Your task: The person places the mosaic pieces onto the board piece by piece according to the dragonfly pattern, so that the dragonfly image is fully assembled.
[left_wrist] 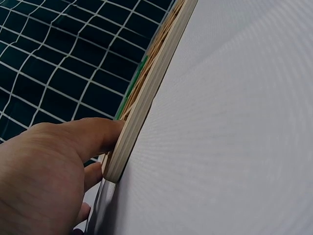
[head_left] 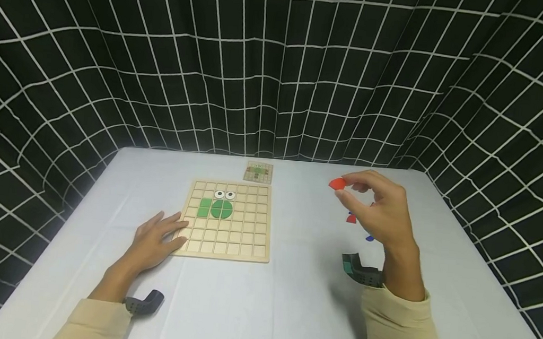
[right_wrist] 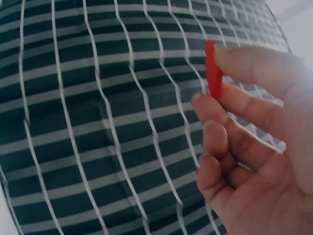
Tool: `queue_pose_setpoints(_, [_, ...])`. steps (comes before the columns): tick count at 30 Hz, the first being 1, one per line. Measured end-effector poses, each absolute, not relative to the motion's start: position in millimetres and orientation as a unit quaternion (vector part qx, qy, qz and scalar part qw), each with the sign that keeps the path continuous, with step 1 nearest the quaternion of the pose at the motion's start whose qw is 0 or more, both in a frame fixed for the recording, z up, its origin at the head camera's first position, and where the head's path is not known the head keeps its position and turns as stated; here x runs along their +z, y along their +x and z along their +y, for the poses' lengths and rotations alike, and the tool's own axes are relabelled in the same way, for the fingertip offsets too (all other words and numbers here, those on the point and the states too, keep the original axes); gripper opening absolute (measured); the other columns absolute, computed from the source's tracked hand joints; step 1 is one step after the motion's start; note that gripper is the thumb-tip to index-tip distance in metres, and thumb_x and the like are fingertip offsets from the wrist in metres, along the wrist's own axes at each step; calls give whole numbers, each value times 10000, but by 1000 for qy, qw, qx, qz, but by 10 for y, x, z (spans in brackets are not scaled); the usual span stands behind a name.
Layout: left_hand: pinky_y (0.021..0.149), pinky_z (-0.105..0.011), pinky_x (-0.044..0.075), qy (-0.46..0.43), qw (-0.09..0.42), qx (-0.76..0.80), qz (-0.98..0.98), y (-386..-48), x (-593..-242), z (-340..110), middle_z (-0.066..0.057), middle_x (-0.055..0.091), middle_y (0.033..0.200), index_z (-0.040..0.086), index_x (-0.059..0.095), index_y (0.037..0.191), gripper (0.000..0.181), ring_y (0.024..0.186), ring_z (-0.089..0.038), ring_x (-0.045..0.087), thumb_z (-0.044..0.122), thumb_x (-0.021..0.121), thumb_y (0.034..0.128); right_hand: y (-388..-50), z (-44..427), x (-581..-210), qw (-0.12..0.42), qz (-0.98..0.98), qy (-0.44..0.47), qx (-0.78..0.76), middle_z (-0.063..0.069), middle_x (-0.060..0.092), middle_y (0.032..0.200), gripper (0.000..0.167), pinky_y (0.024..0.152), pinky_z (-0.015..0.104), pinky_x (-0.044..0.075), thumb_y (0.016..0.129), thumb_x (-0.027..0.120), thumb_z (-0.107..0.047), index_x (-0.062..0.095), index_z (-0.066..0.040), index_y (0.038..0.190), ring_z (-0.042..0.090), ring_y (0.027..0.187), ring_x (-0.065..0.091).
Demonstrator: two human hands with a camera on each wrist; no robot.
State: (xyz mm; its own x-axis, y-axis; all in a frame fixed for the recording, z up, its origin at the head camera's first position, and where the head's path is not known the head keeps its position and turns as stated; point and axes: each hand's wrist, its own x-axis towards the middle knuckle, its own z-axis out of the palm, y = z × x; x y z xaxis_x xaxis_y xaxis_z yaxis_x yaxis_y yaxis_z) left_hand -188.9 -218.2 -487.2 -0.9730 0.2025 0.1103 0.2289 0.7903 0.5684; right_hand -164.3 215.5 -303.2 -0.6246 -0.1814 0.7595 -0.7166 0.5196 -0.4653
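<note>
Pinching a slim red quarter-circle tile [head_left: 336, 183], right hand [head_left: 384, 213] risks a slip; left hand [head_left: 153, 241], spread loosely, could jog the wooden grid board [head_left: 232, 249].

We see a dark curtain [head_left: 278, 85] with a grid of white lines standing along the left, far and right sides of a table [head_left: 298, 310]. Its cloth hangs in soft folds, so we find the lines bending and wavering, most strongly at the left and right; across the far side they run straighter. The tabletop is white, with faint creases that we can trace from near to far. Along its far edge we see the curtain's lower part. From the right wrist, we see the curtain's pale crossbands looking broader than its other lines.
</note>
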Motion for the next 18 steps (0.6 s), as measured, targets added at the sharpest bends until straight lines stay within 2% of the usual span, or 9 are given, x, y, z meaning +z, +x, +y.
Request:
queue_pose_setpoints(3, [1090,-630,43,-115,25,-306,-945,-1897,-4862,-2179,-137,389,1491,120,606,1302,441,1405,-428,145,315,658,911,-1781,1982,-3105,339,-792,297,412,145,699,883,270,737,276,458,696,779,148,701,76,944,282,795,575])
queue_pose_setpoints(8, [1093,-623,45,-117,22,-303,-945,-1909,-4863,-2184,-134,384,1495,118,605,1305,441,1407,-427,142,309,660,910,-2001,1680,-3281,332,-796,289,416,68,710,953,239,736,327,486,778,794,-10,719,10,1004,205,835,589])
queue_pose_setpoints(13, [1093,-623,40,-112,19,-305,-946,-1910,-4878,-2187,-130,381,1497,118,606,1303,440,1408,-425,137,301,663,907,-2166,1322,-3376,307,-801,294,421,61,706,954,228,692,379,501,800,789,-77,717,-4,1003,210,825,584])
queue_pose_setpoints(18, [1094,-622,39,-112,20,-310,-944,-1908,-4898,-2181,-135,390,1490,115,614,1290,432,1408,-425,140,296,667,902,-2318,1006,-3494,260,-809,287,443,44,706,944,209,679,413,506,805,788,-107,721,-20,983,207,816,580])
